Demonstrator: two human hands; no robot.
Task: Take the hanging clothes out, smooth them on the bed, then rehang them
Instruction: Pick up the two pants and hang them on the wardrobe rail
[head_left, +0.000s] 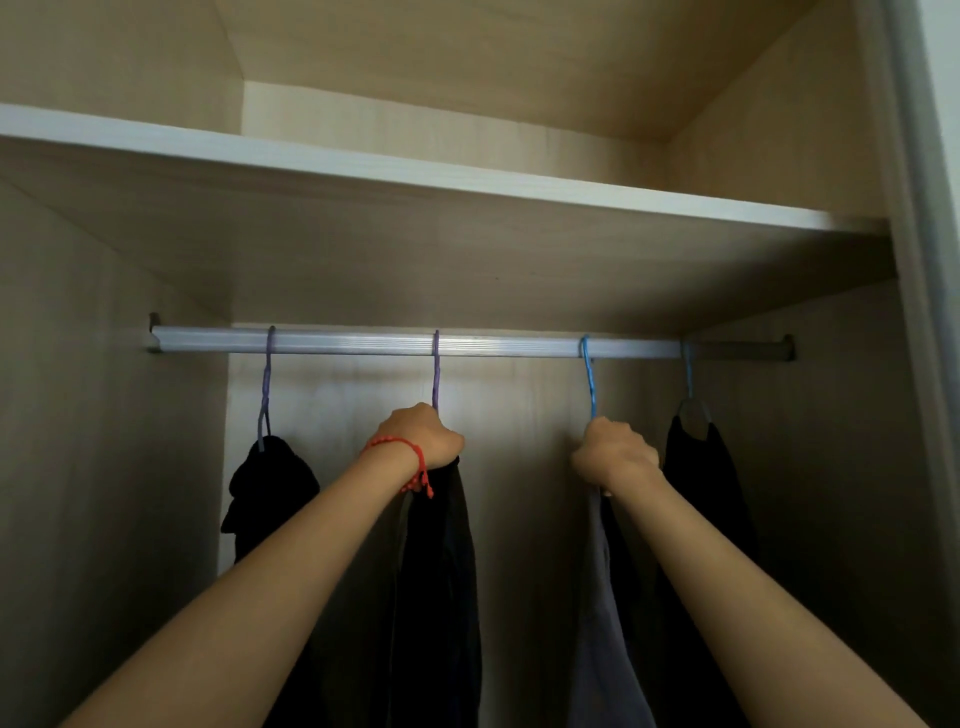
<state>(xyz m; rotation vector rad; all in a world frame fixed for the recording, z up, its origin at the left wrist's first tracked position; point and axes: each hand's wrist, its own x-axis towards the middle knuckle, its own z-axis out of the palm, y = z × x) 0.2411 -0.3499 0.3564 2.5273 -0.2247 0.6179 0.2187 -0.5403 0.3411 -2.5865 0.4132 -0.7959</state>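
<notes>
A silver rail (498, 347) spans the wardrobe with several hangers hooked on it. My left hand (423, 436), with a red bead bracelet on the wrist, is closed around the neck of a purple hanger (436, 374) carrying a dark garment (441, 587). My right hand (615, 454) grips the neck of a blue hanger (588, 376) holding a grey garment (602, 623). Both hooks still sit on the rail. A black garment (270, 493) hangs on another purple hanger (266, 384) at the left. A further black garment (711, 499) hangs on a light blue hanger (688, 374) at the right.
A white-edged shelf (467, 176) runs across above the rail. The wardrobe's side walls (104, 441) stand close on both sides, and a door frame (930, 312) rises at the far right. The bed is out of view.
</notes>
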